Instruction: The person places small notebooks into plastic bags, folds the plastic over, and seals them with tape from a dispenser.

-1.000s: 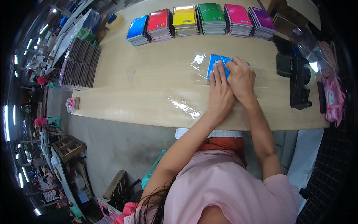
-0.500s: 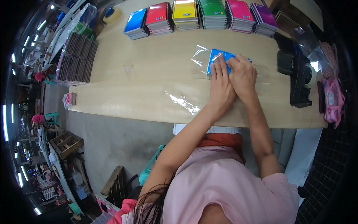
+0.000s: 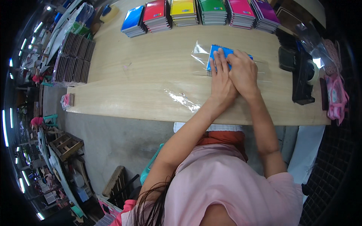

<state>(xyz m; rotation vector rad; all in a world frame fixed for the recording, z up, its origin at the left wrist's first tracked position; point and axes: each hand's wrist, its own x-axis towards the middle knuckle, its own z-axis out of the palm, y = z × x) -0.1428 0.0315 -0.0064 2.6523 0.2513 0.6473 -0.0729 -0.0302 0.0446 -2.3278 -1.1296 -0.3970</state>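
Observation:
A small blue spiral notebook (image 3: 226, 50) lies on the table with a clear plastic wrapper (image 3: 199, 52) sticking out past its left side and to its right. On the notebook's left part my left hand (image 3: 223, 83) rests flat, fingers stretched out. My right hand (image 3: 243, 73) presses on the right part with its fingers curled in, its wrist against my left hand. Its fingertips are hidden, so what they pinch cannot be made out.
Stacks of blue (image 3: 132, 17), red (image 3: 155, 10), yellow (image 3: 183, 7), green (image 3: 212, 6), pink (image 3: 240, 8) and purple (image 3: 265, 11) notebooks line the far edge. At right stand a black tape dispenser (image 3: 302, 83) and pink pouch (image 3: 336, 100). Wrapped spiral-bound bundles (image 3: 73, 60) sit at left.
My left fingers have shifted slightly over the notebook and look straighter. My right hand stays curled beside them. The whole view has shifted a little.

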